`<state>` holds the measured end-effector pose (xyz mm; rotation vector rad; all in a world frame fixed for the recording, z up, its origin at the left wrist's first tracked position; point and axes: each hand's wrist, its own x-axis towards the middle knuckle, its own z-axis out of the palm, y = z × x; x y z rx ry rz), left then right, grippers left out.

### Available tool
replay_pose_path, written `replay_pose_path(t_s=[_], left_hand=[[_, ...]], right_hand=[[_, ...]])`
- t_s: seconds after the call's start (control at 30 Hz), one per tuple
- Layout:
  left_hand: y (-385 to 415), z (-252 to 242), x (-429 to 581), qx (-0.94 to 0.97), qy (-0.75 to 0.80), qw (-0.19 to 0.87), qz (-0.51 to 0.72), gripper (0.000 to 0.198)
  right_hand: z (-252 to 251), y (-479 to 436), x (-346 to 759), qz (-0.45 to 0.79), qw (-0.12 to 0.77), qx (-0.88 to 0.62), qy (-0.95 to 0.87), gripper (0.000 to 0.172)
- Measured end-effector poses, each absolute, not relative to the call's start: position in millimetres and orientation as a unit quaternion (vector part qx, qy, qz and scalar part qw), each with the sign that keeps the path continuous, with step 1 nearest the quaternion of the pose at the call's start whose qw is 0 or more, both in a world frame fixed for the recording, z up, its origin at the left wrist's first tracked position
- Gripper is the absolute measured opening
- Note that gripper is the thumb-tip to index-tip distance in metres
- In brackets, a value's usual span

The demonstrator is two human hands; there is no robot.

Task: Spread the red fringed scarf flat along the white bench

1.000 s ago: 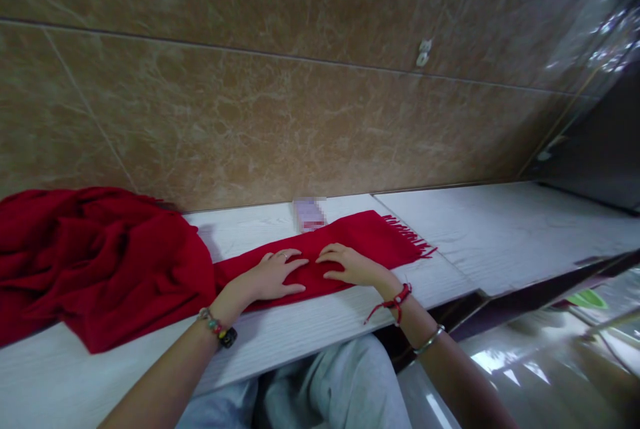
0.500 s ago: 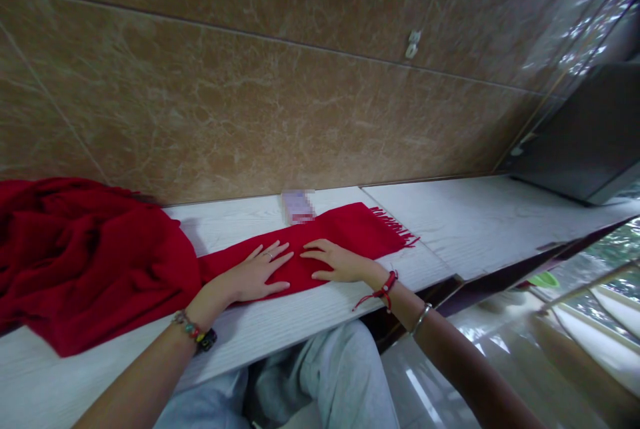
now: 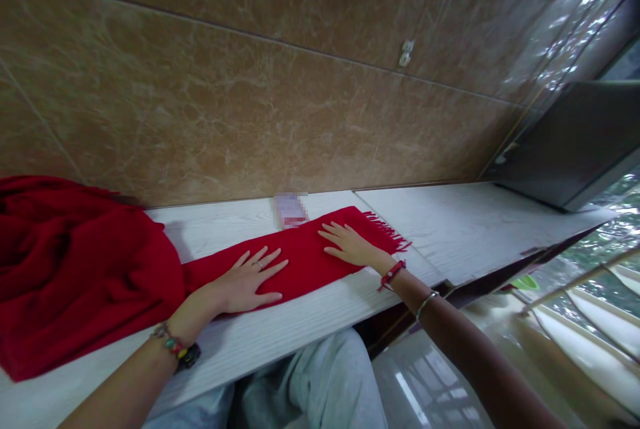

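Observation:
A red scarf (image 3: 305,259) with a fringed right end lies partly flattened along the white tabletop (image 3: 400,209). Its other part is heaped in loose folds at the left. My left hand (image 3: 247,279) rests palm down on the flat strip, fingers spread, a ring on one finger. Farther right, near the fringe, my right hand (image 3: 350,244) also lies flat on the cloth with its fingers apart. Neither hand grips the fabric. Behind the strip, close to the wall, is a small pale purple item (image 3: 290,209) that is blurred out.
A brown marbled wall (image 3: 225,115) runs along the table's back edge. At the far right end stands a dark grey box-like object (image 3: 565,142). My knees are under the front edge. Beyond, a light green item (image 3: 526,282) lies near a railing.
My right hand has slid right along the scarf towards the fringe, widening the space between my hands. My left hand stays on the cloth, its fingers spread a little more. The view has shifted slightly.

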<state>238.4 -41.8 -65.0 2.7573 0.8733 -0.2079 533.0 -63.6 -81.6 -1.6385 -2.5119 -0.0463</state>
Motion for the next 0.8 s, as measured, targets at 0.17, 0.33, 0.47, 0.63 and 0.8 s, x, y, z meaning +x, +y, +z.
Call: replay_pose_path(t_s=[0.17,0.33,0.47,0.63,0.8], left_hand=[[-40,-68,236,0.948,0.290,0.120,-0.060,0.068],[-39,-72,234,0.952,0.282,0.112,-0.034,0.066],[-38,-73,234,0.950,0.289,0.111,-0.041,0.067],[-38,-73,235,0.947,0.299,0.105,-0.053,0.068],[-37,-72,237,0.946,0.301,0.110,-0.050,0.070]], right_hand=[[-78,-65,543,0.010,0.087,-0.567,-0.819,0.052],[-78,-64,558,0.000,0.095,-0.596,-0.797,0.052],[-87,-63,576,0.010,0.069,-0.583,-0.809,0.049],[-89,-66,608,-0.005,0.059,-0.590,-0.805,0.047],[-79,-66,623,-0.012,0.060,-0.646,-0.761,0.049]])
